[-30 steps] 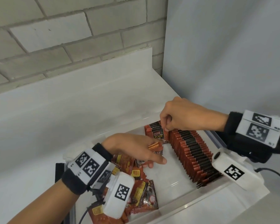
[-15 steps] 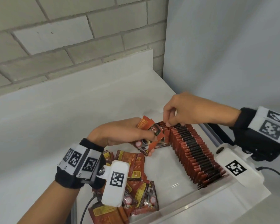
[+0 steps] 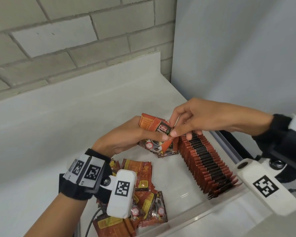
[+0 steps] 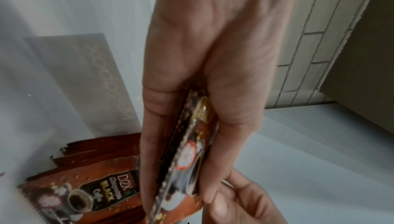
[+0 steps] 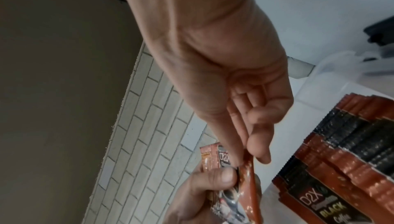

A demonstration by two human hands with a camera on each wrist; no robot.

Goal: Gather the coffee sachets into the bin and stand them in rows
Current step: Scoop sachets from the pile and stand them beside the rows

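A clear bin holds a long row of red-and-black coffee sachets standing on edge along its right side. My left hand grips a small bundle of sachets above the row's far end, thumb on the front sachet. My right hand pinches the corner of one sachet in that bundle between thumb and forefinger. In the right wrist view the row lies just right of the hand. More sachets lean at the row's end.
A loose pile of sachets lies flat in the bin's left part, partly under my left wrist camera. Bare bin floor shows between pile and row. A white counter meets a brick wall behind; a grey panel stands to the right.
My left hand lifted a bundle of sachets from the pile up toward the row's far end. My right hand left the row's top and now pinches a sachet in that bundle.
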